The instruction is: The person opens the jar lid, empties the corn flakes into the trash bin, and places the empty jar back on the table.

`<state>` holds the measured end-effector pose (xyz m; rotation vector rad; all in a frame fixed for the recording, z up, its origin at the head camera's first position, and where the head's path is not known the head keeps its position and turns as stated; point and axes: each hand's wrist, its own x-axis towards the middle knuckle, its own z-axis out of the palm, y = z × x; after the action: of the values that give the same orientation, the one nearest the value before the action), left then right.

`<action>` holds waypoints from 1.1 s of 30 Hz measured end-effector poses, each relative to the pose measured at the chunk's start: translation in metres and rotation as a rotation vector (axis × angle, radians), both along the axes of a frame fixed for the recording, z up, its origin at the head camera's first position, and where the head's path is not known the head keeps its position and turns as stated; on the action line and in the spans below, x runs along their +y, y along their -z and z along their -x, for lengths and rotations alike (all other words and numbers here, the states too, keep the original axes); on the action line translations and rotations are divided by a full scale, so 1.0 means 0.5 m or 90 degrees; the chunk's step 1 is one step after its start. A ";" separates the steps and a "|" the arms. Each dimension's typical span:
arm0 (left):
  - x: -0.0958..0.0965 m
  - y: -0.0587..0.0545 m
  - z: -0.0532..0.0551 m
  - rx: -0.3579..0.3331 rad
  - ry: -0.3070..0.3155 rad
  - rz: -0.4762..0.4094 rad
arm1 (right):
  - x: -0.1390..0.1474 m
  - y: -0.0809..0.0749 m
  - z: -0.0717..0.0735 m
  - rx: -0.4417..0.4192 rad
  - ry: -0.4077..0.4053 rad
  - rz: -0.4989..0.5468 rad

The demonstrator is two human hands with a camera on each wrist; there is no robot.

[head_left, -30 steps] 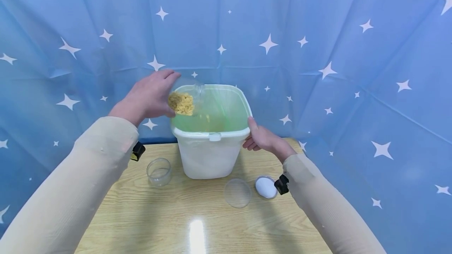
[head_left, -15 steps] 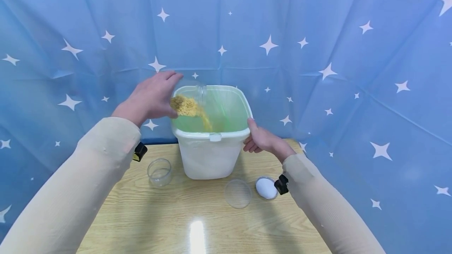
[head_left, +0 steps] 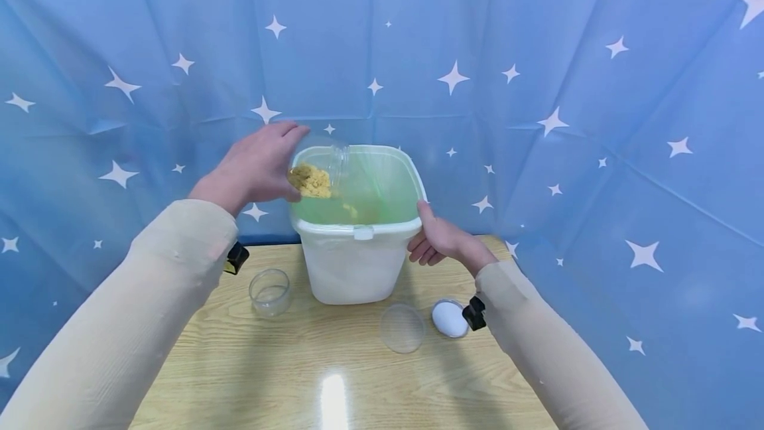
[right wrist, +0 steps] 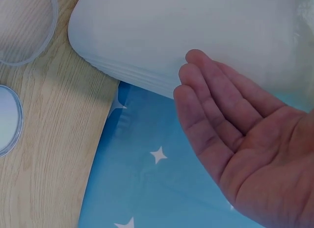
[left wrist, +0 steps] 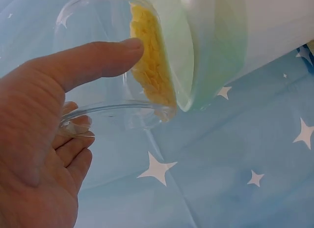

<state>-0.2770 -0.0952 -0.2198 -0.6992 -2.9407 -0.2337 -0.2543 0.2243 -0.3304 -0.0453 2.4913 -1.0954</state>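
My left hand grips a clear jar tipped on its side above the left part of a white bin. Yellow crumbly powder lies along the jar's lower wall, and a small clump hangs in the air below its mouth. In the left wrist view my thumb presses across the clear wall, with the powder past its tip. The bin has a pale rim and a greenish inside. My right hand touches the bin's right rim with the thumb, its fingers extended beside the outer wall.
A clear round container stands on the wooden table left of the bin. In front lie a clear round disc and, further right, a small round dish of white material. A blue star-patterned cloth hangs behind.
Half a second ago a thick stream of yellow powder ran from the jar into the bin; now only a small clump falls. Both hands are nearly still.
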 end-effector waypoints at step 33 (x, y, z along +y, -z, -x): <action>0.008 -0.001 0.003 -0.007 0.004 -0.011 | 0.007 0.004 -0.007 -0.046 0.022 0.069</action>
<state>-0.2784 -0.0912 -0.2192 -0.7073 -2.9426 -0.2649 -0.2508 0.2275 -0.3326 0.0057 2.3758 -1.2249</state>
